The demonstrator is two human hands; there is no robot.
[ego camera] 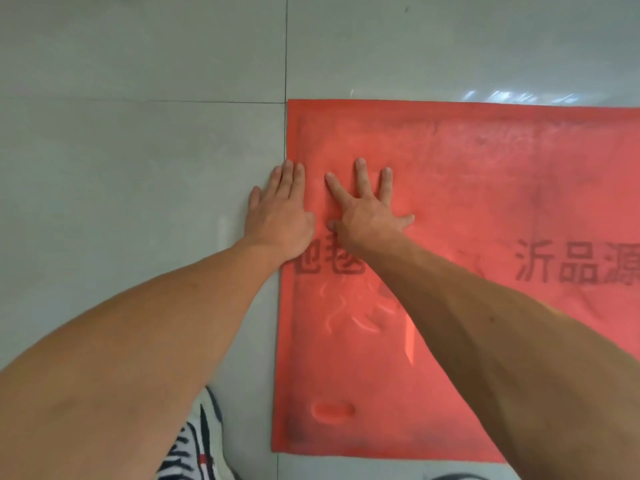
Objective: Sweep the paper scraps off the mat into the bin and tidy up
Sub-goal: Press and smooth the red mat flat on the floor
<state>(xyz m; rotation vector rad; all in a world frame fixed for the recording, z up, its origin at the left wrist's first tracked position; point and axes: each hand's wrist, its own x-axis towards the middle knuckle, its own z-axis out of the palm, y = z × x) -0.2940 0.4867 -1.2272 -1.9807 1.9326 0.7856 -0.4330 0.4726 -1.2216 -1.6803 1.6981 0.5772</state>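
The red mat [467, 209] lies flat on the grey tiled floor [138, 133]. The left hand [278, 220] presses palm-down across the mat's left edge, grip released, fingers together. Just right of it, the right hand [367, 209] lies spread flat on the mat, grasping nothing

You kneel on an indoor floor: large pale glossy tiles [138, 150], a red printed doormat [485, 188]; room type unclear.
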